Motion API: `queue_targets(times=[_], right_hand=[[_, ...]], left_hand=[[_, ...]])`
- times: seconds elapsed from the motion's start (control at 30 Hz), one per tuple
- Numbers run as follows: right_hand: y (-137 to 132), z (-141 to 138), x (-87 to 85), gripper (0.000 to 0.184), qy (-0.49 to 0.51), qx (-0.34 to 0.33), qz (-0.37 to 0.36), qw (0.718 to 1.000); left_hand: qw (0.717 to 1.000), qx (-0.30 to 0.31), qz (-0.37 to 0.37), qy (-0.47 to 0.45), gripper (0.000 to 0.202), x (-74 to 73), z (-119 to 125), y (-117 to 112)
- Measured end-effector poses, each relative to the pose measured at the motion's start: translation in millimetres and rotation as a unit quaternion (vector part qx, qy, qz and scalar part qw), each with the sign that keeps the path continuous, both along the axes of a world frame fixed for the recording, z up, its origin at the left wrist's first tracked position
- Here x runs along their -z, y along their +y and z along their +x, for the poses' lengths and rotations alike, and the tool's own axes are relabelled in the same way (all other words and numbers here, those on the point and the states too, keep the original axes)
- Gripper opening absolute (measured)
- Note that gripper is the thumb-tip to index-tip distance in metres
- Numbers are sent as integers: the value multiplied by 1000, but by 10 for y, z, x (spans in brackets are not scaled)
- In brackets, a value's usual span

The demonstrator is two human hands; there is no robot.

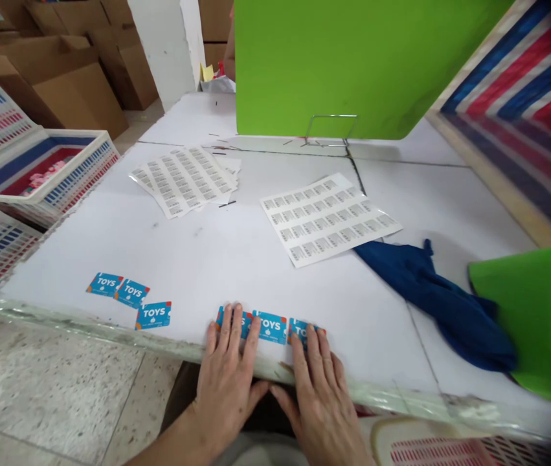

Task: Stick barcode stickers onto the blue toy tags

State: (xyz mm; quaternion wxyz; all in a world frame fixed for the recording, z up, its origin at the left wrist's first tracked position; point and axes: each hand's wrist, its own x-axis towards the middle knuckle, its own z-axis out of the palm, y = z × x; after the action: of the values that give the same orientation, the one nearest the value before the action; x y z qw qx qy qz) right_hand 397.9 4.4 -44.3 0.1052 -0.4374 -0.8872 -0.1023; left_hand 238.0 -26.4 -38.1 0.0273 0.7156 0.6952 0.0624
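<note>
Left hand [226,382] and right hand [318,401], fingers [226,327] flat and unclenched, rest on 3 TOYS cards [270,327]; 3 more cards [132,294] sit left of them.

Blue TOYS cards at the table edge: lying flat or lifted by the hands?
Flat: three blue rectangular TOYS cards lie on the white table top, with the left hand and right hand resting fingers on the outer two, none raised.

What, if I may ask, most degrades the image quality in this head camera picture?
In the head view, wide-angle distortion bows the table edge, the green plastic object at right is blurred, and the right corners darken.
</note>
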Motion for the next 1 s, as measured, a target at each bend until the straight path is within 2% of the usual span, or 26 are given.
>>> queue_targets(times=[0.13,0.27,0.47,0.7,0.77,0.87,1.0], right_hand=[[29,90,7,66,-4,-16,-13,1000],[83,97,-19,64,-14,-41,-23,999],[178,16,-61,59,-24,-131,-25,991],[194,57,-18,61,-18,-162,-10,987],[193,63,-14,63,-15,-161,-8,987],[186,79,-31,66,-12,-148,-8,989],[171,146,-58,68,-17,-123,-5,992]], left_hand=[[1000,-13,10,0,86,-2,48,-14],[1000,4,21,2,86,-6,-48,-82],[999,7,18,29,82,34,-215,-156],[1000,-8,13,21,84,8,-87,-139],[1000,-2,11,14,85,-20,-119,-169],[1000,7,22,15,85,-63,-377,-244],[996,-40,43,64,82,-67,-926,-367]])
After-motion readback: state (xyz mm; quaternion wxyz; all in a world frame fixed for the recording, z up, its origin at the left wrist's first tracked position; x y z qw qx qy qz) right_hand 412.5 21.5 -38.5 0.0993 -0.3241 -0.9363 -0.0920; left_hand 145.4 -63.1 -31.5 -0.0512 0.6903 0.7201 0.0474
